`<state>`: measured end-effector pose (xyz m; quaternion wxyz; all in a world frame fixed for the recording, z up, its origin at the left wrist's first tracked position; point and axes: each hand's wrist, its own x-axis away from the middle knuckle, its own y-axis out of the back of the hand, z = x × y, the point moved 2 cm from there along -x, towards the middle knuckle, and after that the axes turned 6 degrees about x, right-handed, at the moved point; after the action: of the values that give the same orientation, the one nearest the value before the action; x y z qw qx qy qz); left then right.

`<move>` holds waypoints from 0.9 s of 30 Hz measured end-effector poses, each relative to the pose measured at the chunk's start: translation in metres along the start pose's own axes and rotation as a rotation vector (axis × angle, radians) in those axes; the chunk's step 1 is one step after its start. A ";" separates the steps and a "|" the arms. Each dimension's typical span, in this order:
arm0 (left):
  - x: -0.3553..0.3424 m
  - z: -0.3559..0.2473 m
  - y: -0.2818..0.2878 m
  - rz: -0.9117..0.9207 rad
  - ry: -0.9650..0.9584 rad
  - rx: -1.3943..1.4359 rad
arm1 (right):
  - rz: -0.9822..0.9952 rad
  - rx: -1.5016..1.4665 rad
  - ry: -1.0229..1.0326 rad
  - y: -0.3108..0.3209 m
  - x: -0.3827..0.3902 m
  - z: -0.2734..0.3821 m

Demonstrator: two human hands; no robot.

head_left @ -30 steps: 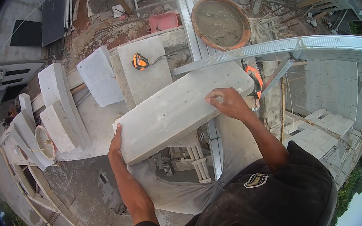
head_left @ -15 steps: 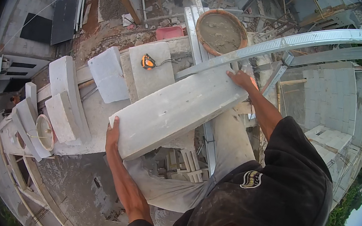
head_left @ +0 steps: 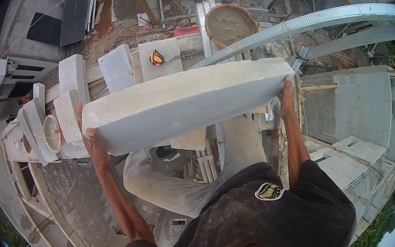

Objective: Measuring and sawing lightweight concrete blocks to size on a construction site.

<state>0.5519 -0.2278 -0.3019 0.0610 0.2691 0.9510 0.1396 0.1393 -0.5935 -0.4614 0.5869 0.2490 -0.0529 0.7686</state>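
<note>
A long pale block (head_left: 186, 114) is held up between the two hands, over the grey trouser legs (head_left: 170, 184). The left hand (head_left: 94, 145) grasps its left end, the thumb on the grey side face and the fingers spread along the end edge. The right hand (head_left: 287, 97) grasps the opposite end; its grip closes on the corner, though the fingers behind are hidden. So the block is pinched lengthwise between both grips.

A second ago, the broad face is uppermost and the right hand hovers over it with curled fingers; half a second ago, that hand rests on the far right corner. Now the block is tipped, a rough narrower face on top and the long smooth grey side turned toward the body. The left hand reaches further left than before, and the orange-handled saw seen earlier beyond the right end is out of sight.

The orange and black tape measure (head_left: 156, 58) lies as before on a pale slab (head_left: 173, 50) beyond the block. Past the right end, the metal channel (head_left: 308, 24) runs up to the right, near the round tub (head_left: 207, 28) of wet grey mix. More pale blocks (head_left: 118, 69) stand to the left.
</note>
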 end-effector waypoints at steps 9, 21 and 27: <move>-0.019 0.099 -0.054 -0.108 0.068 0.722 | 0.017 -0.389 0.222 -0.002 -0.049 -0.031; -0.048 0.234 -0.070 -0.235 0.370 0.755 | -0.033 0.078 -0.020 -0.015 -0.075 -0.081; -0.063 0.262 -0.075 -0.244 0.455 0.705 | -0.237 0.197 0.005 -0.021 -0.096 -0.071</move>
<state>0.6178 -0.2612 -0.5720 -0.2295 0.1214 0.9546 -0.1460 0.1536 -0.6449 -0.5704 0.6464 0.3082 0.0541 0.6958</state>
